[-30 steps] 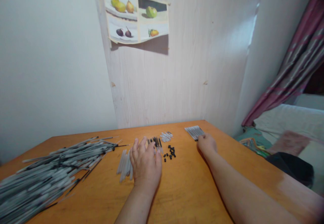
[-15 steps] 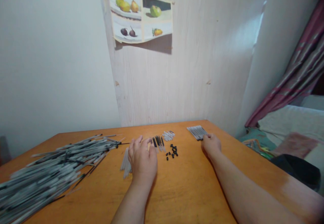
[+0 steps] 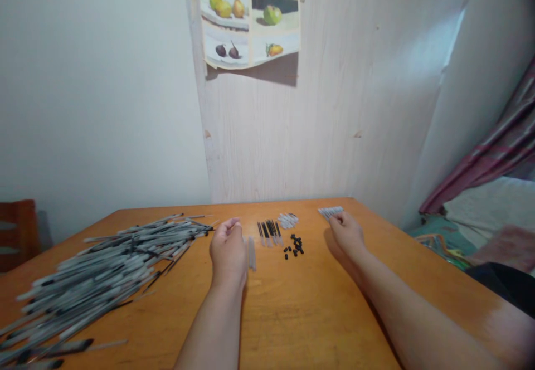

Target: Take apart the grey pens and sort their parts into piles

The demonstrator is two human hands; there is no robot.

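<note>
My left hand [image 3: 228, 253] has its fingers curled closed above the clear plastic tubes [image 3: 252, 254], part of which it hides. Whatever may be inside those fingers does not show. At the far right of the table, my right hand [image 3: 348, 235] is closed in a pinch beside a row of assembled pens [image 3: 330, 212], covering the row's near end. I cannot make out what is between its fingertips. Between my hands lie thin black-and-clear refills [image 3: 270, 232], a small heap of clear pieces [image 3: 288, 220] and several small black caps [image 3: 297, 244].
A large heap of grey-white pen parts [image 3: 108, 269] spreads over the left of the wooden table [image 3: 288, 314]. Behind stands a wall with a fruit poster [image 3: 251, 24]. A wooden chair [image 3: 19, 230] is at far left; a dark object [image 3: 505, 283] sits beyond the right edge.
My left hand's spread fingers have curled closed. My right hand has shifted a little left along the pen row and covers more of it. The view has turned slightly left.
</note>
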